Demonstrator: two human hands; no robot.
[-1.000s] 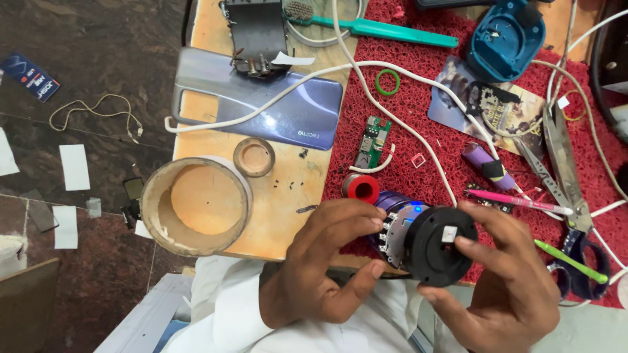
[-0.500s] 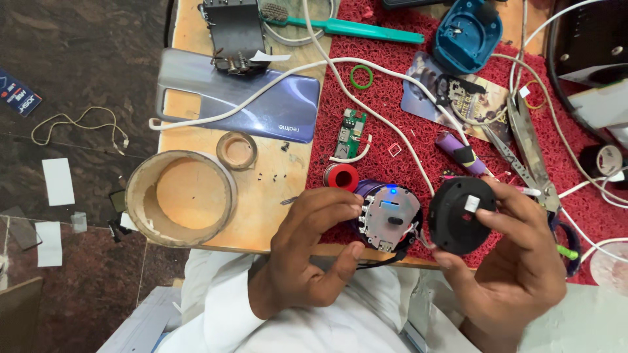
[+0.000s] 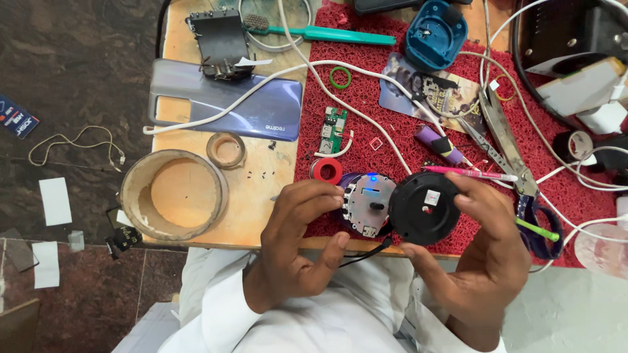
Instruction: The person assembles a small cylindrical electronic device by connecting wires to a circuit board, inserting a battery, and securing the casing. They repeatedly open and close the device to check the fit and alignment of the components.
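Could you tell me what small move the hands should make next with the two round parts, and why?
Probably tilt the round circuit board in the left hand closer for a look. The black round cover, held by the right hand, is off and sits beside it, a black wire hangs below them, and a blue light glows on the board, so it seems powered; pulling the halves further apart might strain that wire.

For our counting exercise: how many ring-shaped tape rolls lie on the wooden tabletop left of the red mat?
2: a large wide cardboard-coloured tape ring near the table's front edge, and a small tan tape ring just behind it, beside the blue phone back cover. Others may be hidden.
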